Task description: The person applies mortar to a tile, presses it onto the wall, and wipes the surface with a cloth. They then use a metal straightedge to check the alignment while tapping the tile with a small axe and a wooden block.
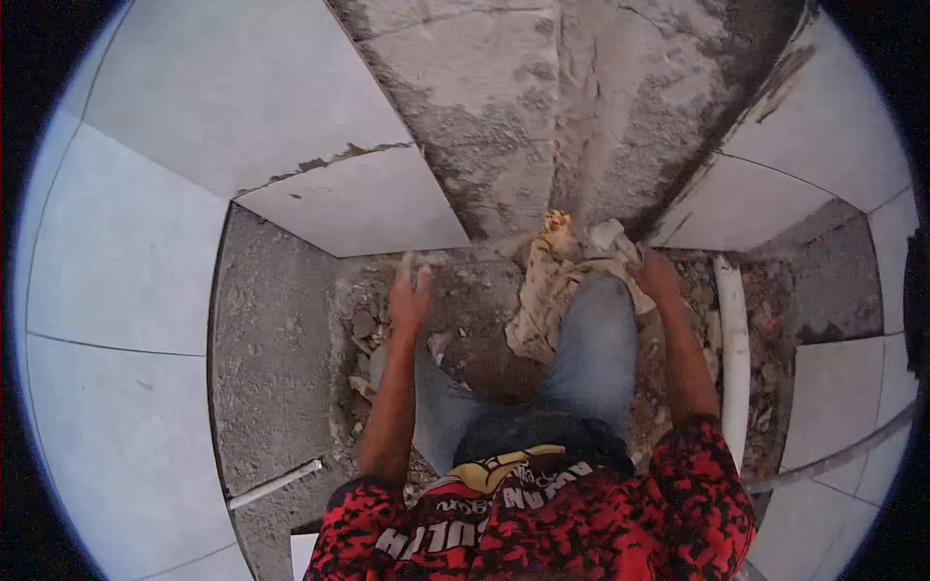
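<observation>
My left hand (pixel 410 295) is held out with its fingers stretched and apart, near the lower edge of a white wall tile (pixel 363 205); nothing is in it. My right hand (pixel 660 277) is closed at the right end of a crumpled beige cloth (pixel 536 308), beside my raised knee. The cloth drapes down past the knee, and its upper end shows a yellowish bunch (pixel 557 223). A pale, light grey piece (pixel 607 234) lies against the cloth near my right fingertips, which it partly hides.
A white pipe (pixel 733 349) stands at my right, with rubble (pixel 772 358) around it. A shorter white pipe (pixel 276 484) juts out at lower left. Rough cement (pixel 484 107) runs ahead between tiled sections. A grey hose (pixel 843 453) crosses at lower right.
</observation>
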{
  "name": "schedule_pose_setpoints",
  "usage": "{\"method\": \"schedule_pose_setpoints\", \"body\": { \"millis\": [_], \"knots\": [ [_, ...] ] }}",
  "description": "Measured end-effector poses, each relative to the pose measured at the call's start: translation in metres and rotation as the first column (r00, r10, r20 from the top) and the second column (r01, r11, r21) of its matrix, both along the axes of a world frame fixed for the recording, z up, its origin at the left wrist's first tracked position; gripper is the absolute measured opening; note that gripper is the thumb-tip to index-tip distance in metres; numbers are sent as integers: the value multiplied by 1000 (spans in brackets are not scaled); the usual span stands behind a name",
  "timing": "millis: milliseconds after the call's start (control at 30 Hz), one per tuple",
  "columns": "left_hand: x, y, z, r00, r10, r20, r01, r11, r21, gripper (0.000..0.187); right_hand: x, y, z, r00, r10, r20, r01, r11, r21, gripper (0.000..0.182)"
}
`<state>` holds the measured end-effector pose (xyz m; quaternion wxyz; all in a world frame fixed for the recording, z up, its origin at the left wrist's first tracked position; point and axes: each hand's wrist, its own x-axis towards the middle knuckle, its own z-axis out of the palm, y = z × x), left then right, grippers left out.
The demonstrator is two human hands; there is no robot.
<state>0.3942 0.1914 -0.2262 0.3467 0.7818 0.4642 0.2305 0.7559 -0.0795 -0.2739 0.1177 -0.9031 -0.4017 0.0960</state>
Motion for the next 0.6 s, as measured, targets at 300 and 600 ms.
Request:
{"method": "schedule_pose_setpoints", "body": {
  "millis": [300,600],
  "knots": [
    [2,-138,-151,802,-597,-32,543,750,-377,51,-63,-173,-163,952,-174,-251,184,983,19,57],
    [7,-157,-263,714,-697,-70,631,683,-368,57,-123,-180,-192,796,-450,-405,364,890,-274,57]
  ]
}}
